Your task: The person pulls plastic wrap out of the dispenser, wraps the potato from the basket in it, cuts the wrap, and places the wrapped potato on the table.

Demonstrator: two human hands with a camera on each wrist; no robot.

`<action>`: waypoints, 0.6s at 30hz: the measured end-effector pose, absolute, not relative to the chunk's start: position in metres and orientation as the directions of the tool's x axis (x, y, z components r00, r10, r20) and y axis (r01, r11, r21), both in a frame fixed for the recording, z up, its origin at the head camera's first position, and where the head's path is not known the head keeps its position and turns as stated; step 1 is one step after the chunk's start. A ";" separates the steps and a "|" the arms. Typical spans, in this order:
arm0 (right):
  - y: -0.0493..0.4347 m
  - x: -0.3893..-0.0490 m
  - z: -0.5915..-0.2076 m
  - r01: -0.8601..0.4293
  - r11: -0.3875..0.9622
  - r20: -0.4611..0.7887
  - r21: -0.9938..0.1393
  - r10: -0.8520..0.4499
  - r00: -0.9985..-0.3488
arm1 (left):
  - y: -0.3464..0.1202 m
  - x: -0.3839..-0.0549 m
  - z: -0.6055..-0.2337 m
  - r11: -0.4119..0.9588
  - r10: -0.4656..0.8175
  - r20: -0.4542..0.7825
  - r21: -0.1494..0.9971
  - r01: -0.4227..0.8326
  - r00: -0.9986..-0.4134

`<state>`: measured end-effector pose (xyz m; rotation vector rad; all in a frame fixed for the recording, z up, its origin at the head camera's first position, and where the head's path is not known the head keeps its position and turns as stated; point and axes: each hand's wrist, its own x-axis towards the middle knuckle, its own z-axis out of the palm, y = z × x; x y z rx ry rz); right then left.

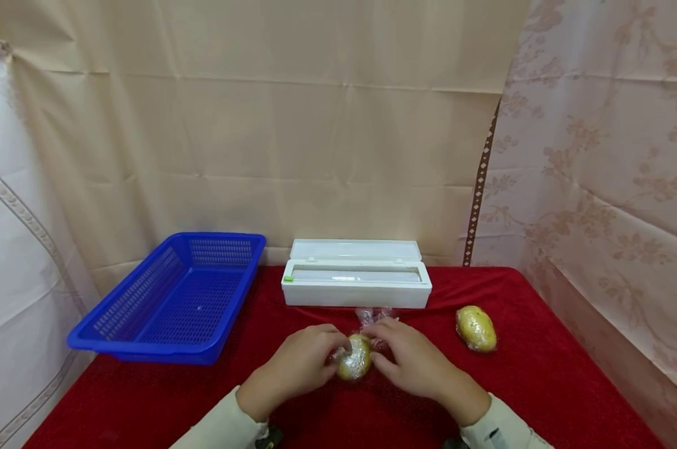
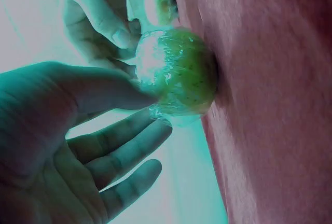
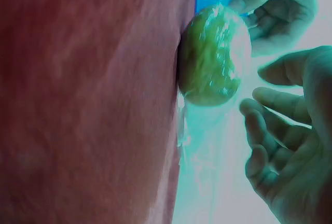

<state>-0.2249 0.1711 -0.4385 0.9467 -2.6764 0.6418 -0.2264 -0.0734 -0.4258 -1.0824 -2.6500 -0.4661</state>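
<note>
A yellow potato (image 1: 354, 358) in shiny cling film lies on the red cloth between both hands. My left hand (image 1: 303, 360) pinches its left side, thumb on the film (image 2: 153, 97) and fingers behind. Beside the potato, my right hand (image 1: 415, 357) has its fingers loosely bent; in the right wrist view a gap separates its fingertips (image 3: 263, 72) from the potato (image 3: 212, 58). Loose cling film (image 1: 372, 316) stretches from behind the potato toward the white box. A second wrapped potato (image 1: 476, 328) rests farther right.
The white cling film box (image 1: 356, 294) stands at the back with its lid raised and a roll inside. To the left sits a blue plastic basket (image 1: 164, 350). Red cloth (image 1: 546, 374) covers the table; curtains hang behind and at the sides.
</note>
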 end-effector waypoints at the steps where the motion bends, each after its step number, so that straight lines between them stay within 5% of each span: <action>1: 0.172 -0.226 -0.438 -0.650 0.700 0.375 -0.296 -0.541 -0.753 | -0.074 -0.226 -0.425 0.677 0.636 0.332 0.193 0.710 -0.697; 6: 0.176 -0.228 -0.438 -0.670 0.706 0.365 -0.230 -0.576 -0.732 | -0.073 -0.228 -0.426 0.710 0.627 0.322 0.138 0.690 -0.709; 12: 0.180 -0.229 -0.440 -0.649 0.706 0.257 -0.284 -0.596 -0.761 | -0.072 -0.230 -0.430 0.743 0.612 0.355 0.050 0.668 -0.707; 18: 0.181 -0.228 -0.439 -0.665 0.698 0.277 -0.268 -0.605 -0.747 | -0.074 -0.232 -0.430 0.758 0.598 0.351 0.045 0.651 -0.720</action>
